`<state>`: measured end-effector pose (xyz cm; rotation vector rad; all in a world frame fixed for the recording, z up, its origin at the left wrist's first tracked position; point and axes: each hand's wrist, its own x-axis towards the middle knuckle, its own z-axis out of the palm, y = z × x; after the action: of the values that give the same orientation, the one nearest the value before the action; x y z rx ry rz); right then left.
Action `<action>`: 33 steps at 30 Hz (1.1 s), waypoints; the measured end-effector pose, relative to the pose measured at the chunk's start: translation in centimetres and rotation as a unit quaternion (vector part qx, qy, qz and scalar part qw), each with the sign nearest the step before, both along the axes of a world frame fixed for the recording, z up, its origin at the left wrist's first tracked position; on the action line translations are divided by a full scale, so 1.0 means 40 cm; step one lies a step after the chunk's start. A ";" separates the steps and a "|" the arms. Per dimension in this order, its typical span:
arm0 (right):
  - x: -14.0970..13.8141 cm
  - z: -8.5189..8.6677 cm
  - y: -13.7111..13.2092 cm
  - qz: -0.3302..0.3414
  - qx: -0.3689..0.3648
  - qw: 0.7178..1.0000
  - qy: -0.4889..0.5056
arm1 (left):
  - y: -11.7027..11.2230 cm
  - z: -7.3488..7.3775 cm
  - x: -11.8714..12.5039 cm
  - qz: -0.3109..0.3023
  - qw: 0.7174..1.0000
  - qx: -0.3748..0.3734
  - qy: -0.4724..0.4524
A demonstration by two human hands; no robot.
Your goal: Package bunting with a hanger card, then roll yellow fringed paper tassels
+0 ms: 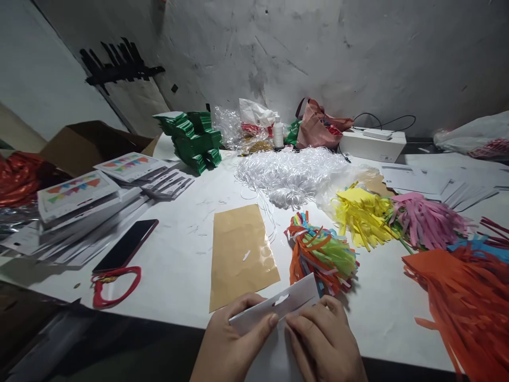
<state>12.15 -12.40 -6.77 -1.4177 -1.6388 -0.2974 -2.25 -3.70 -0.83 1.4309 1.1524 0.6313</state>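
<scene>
White card [299,291], held over the near edge of the counter [178,286] between left hand [235,337] and right hand [326,334], was pinched in each grip, where uneven finger pressure could have creased or torn its slotted flap.

White card [297,295] partly off-frame below

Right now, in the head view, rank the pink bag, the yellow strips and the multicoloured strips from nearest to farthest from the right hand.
1. Multicoloured strips, just beyond the right hand.
2. Yellow strips, farther back and to its right.
3. Pink bag, much farther back, straight ahead.
</scene>
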 end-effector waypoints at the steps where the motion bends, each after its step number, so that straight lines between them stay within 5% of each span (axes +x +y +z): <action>1: -0.003 0.000 0.001 -0.012 -0.001 1.000 -0.002 | -0.001 0.001 0.001 -0.001 1.000 0.007 0.000; 13: -0.044 -0.015 0.043 -0.112 0.045 0.993 0.001 | -0.011 0.004 0.004 -0.006 1.000 0.023 -0.010; 33: -0.025 -0.026 0.000 -0.044 -0.048 0.988 0.138 | -0.008 0.003 -0.009 -0.022 1.000 0.005 -0.015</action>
<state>11.17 -12.42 -7.79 -1.5320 -1.3825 -0.0661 -2.60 -4.02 -0.71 1.4464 1.0930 0.6261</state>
